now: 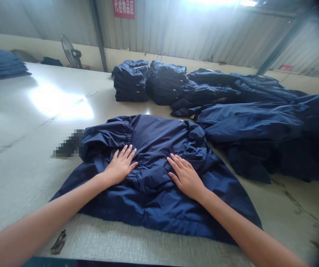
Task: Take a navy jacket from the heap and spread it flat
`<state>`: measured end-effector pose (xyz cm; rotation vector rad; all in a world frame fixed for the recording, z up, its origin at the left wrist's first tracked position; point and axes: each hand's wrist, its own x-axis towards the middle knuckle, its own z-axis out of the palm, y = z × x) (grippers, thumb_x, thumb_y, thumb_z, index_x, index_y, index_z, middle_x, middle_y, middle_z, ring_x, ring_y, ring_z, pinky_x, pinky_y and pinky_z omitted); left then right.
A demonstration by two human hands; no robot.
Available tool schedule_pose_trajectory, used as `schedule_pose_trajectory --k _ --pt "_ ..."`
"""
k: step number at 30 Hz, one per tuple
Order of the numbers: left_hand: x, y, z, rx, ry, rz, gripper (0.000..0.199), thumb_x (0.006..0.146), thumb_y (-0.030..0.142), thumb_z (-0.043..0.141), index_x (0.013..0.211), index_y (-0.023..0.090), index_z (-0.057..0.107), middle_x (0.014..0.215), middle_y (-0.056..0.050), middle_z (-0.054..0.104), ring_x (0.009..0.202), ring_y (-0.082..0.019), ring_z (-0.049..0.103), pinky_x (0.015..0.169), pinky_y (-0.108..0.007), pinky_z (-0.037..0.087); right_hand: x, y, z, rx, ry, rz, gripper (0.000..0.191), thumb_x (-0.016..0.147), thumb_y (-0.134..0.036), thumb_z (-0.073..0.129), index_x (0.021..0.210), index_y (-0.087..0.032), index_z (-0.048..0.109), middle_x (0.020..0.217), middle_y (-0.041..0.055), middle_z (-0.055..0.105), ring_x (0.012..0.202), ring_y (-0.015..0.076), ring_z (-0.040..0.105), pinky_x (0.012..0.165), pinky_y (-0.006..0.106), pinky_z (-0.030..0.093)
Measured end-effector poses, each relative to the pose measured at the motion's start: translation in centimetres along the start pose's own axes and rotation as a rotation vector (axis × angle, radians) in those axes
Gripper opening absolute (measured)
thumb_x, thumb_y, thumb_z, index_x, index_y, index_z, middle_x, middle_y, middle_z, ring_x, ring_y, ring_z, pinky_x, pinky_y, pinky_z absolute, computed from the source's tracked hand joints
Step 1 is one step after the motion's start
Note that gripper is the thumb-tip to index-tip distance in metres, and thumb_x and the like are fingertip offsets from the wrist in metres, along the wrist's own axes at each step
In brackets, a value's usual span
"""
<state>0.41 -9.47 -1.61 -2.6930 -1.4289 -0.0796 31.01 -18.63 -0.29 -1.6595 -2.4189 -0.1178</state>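
A person is bending over a long pale work table (22, 129), with a navy nylon jacket (150, 211) lying spread at twelve o'clock near the table's front edge. The left hand (119, 165) is resting palm down on the jacket's gathered elastic, and the right hand (185, 176) is pressing flat on the fabric just beside it, toward one o'clock. Both hands are open with fingers spread, clenching nothing and grasping no fold. A blurred object (68, 143), too obscured to identify, is sitting against the jacket's edge at ten o'clock. Farther off, two stacks of folded navy garments (130, 81) are standing at twelve o'clock, a loose heap of navy garments (259, 126) is sprawling toward two o'clock, and a fan (70, 52) is standing at eleven o'clock.
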Motion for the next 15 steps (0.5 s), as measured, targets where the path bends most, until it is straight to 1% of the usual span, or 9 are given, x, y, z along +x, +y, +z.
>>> schedule_pose_trajectory --k 2,4,6,7,9,10,11,13,15 --pt "-1.3 0.7 -0.6 0.016 -0.006 0.006 0.063 0.103 0.047 0.028 0.157 0.013 0.03 0.165 -0.016 0.021 0.153 -0.033 0.015 0.118 -0.055 0.025 -0.8 -0.9 -0.6 0.004 0.012 -0.002 0.056 0.103 -0.042 0.038 0.154 -0.019 0.037 0.157 0.0132 0.041 0.144 0.0274 0.036 0.115 0.044 0.034" --pt "-2.1 1.2 -1.8 0.026 -0.025 0.017 0.065 0.101 0.05 0.032 0.155 0.013 0.034 0.163 -0.018 0.026 0.151 -0.035 0.023 0.115 -0.054 0.032 -1.1 -1.5 -1.3 0.013 0.015 -0.002 0.059 0.1 -0.042 0.045 0.154 -0.017 0.037 0.145 0.0161 0.052 0.133 0.0301 0.047 0.107 0.045 0.041" --pt "-1.8 1.5 -3.7 0.005 -0.063 0.032 0.063 0.1 0.053 0.036 0.147 0.014 0.048 0.154 -0.02 0.043 0.141 -0.037 0.042 0.105 -0.051 0.043 -0.5 -1.5 -2.1 0.031 0.003 -0.016 0.06 0.097 -0.04 0.052 0.152 -0.017 0.039 0.128 0.0158 0.061 0.117 0.0305 0.056 0.098 0.045 0.046" --pt "-1.2 1.4 -4.8 -0.02 -0.084 0.028 0.058 0.1 0.054 0.035 0.138 0.016 0.058 0.144 -0.02 0.056 0.13 -0.036 0.054 0.098 -0.048 0.048 0.0 -1.3 -2.4 0.051 -0.008 -0.03 0.056 0.096 -0.037 0.053 0.148 -0.018 0.044 0.121 0.0143 0.063 0.111 0.0296 0.058 0.095 0.044 0.047" --pt "0.9 0.8 -7.0 -0.088 -0.093 -0.014 0.051 0.1 0.049 0.033 0.112 0.019 0.072 0.112 -0.016 0.073 0.1 -0.032 0.07 0.084 -0.042 0.053 1.8 -0.5 -2.9 0.12 -0.018 -0.05 0.039 0.096 -0.029 0.053 0.133 -0.019 0.058 0.11 0.0107 0.067 0.104 0.0273 0.061 0.093 0.042 0.046" --pt "2.4 0.2 -7.8 -0.122 -0.057 -0.059 0.048 0.1 0.045 0.033 0.103 0.02 0.074 0.099 -0.013 0.076 0.09 -0.029 0.071 0.079 -0.039 0.053 3.0 0.2 -3.2 0.168 -0.01 -0.047 0.031 0.095 -0.024 0.052 0.123 -0.019 0.063 0.106 0.0092 0.068 0.102 0.026 0.062 0.092 0.04 0.046" --pt "4.0 -0.4 -8.5 -0.158 0.008 -0.097 0.043 0.099 0.041 0.036 0.099 0.02 0.074 0.092 -0.012 0.076 0.086 -0.028 0.071 0.077 -0.037 0.053 4.3 0.9 -3.4 0.218 0.019 -0.024 0.026 0.094 -0.02 0.051 0.115 -0.019 0.066 0.104 0.0084 0.069 0.101 0.025 0.063 0.091 0.037 0.047" --pt "7.7 -2.0 -9.2 -0.244 0.173 -0.143 0.033 0.095 0.034 0.043 0.098 0.02 0.073 0.093 -0.011 0.076 0.089 -0.027 0.07 0.079 -0.035 0.052 7.1 2.4 -3.8 0.299 0.14 0.057 0.025 0.092 -0.018 0.05 0.11 -0.019 0.068 0.105 0.0085 0.07 0.099 0.0241 0.064 0.091 0.035 0.047" --pt "11.4 -3.6 -9.1 -0.342 0.299 -0.157 0.028 0.091 0.028 0.047 0.095 0.02 0.074 0.096 -0.01 0.076 0.092 -0.026 0.07 0.084 -0.034 0.051 10.1 3.8 -4.4 0.344 0.298 0.137 0.026 0.09 -0.019 0.051 0.108 -0.019 0.069 0.108 0.0088 0.07 0.102 0.0246 0.064 0.094 0.034 0.047"
